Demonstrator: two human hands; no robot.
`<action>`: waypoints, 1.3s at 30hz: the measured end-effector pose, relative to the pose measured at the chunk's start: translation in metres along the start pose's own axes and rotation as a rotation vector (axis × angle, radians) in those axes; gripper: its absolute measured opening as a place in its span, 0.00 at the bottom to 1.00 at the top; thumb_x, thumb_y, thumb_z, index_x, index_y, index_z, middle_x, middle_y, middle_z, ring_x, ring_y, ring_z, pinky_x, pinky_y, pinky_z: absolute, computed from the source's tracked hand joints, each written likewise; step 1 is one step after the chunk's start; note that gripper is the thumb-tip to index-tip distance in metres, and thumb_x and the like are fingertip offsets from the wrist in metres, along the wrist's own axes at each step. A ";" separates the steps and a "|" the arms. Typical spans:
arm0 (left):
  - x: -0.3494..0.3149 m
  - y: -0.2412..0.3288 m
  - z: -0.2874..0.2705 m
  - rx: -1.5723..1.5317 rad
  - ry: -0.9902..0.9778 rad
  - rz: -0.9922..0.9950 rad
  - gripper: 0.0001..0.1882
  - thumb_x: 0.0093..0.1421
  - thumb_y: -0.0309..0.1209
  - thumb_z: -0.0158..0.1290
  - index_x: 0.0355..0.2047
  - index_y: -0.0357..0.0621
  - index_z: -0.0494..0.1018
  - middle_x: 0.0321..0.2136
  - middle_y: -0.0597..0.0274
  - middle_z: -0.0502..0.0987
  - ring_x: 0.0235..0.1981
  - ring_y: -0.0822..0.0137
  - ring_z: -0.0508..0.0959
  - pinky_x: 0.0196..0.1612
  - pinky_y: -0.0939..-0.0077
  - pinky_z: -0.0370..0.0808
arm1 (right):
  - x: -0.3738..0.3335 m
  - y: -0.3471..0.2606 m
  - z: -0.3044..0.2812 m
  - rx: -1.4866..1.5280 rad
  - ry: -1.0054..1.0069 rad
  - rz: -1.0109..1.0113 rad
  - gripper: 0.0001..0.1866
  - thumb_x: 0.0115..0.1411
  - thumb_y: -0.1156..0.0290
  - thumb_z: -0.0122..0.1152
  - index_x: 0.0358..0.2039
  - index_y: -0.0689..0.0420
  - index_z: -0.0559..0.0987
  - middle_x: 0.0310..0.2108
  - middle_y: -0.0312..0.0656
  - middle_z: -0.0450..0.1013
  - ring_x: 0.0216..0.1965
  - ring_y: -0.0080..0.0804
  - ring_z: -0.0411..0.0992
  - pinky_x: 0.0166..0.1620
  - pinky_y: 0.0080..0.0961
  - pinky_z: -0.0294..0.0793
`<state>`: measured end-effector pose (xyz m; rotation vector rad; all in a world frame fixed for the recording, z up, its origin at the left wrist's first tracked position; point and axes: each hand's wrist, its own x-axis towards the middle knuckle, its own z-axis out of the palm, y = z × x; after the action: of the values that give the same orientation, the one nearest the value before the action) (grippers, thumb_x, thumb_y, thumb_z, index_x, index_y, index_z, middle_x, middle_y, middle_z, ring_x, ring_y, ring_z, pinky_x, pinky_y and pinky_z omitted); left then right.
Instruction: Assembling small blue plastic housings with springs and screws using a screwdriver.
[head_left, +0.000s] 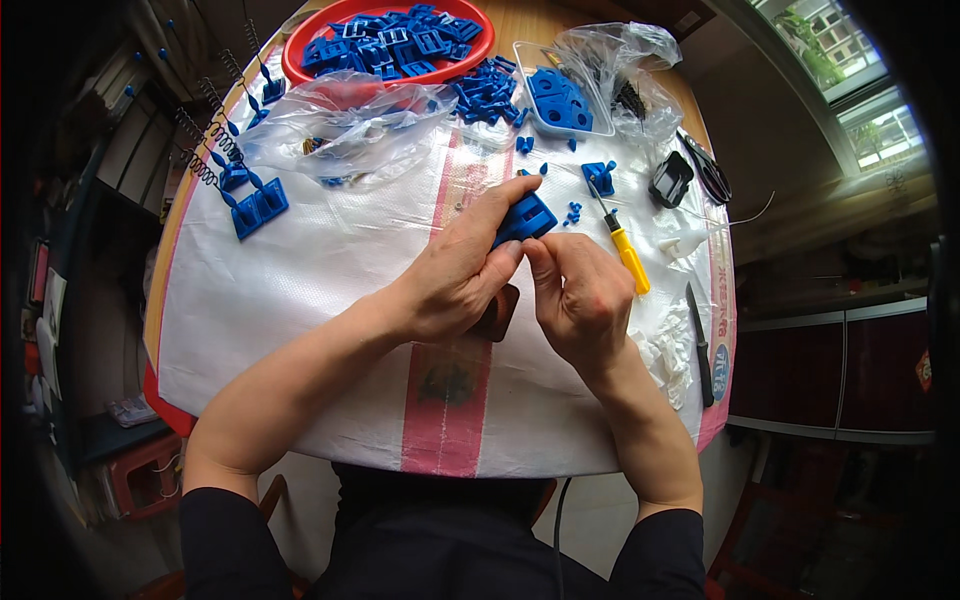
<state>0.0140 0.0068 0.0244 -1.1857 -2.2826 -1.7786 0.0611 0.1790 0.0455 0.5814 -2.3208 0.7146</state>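
Note:
My left hand [455, 275] grips a blue plastic block [527, 217] with slots in its face, thumb below and fingers along its far side. My right hand [588, 300] is closed in a pinch at the block's lower right edge; whatever sits between those fingertips is hidden. Under the hands lies a dark brown block [497, 315], partly covered. Just right of the held block are several tiny blue bits [572, 214] and another blue piece [599, 178]. A yellow-handled screwdriver [630, 262] rests beyond my right hand.
At the back stand a red basin [488, 50] of blue parts, a pile of blue pegs [488, 92] and a clear tub [610, 130]. Blue pieces with black springs [260, 208] line the left. A black-handled knife [704, 360], scissors [708, 170] and crumpled tissue [668, 355] lie right.

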 end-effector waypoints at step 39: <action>0.017 0.018 -0.041 -0.122 -0.114 -0.224 0.26 0.62 0.15 0.50 0.61 0.40 0.68 0.40 0.62 0.75 0.39 0.74 0.77 0.47 0.78 0.75 | -0.011 0.038 0.009 1.552 -0.010 0.683 0.12 0.67 0.74 0.57 0.50 0.61 0.75 0.40 0.47 0.78 0.41 0.32 0.79 0.40 0.30 0.81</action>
<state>-0.0054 -0.0166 0.0616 -1.1131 -2.4914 -2.0011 0.0435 0.2043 0.0195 0.3153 -1.4879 2.8122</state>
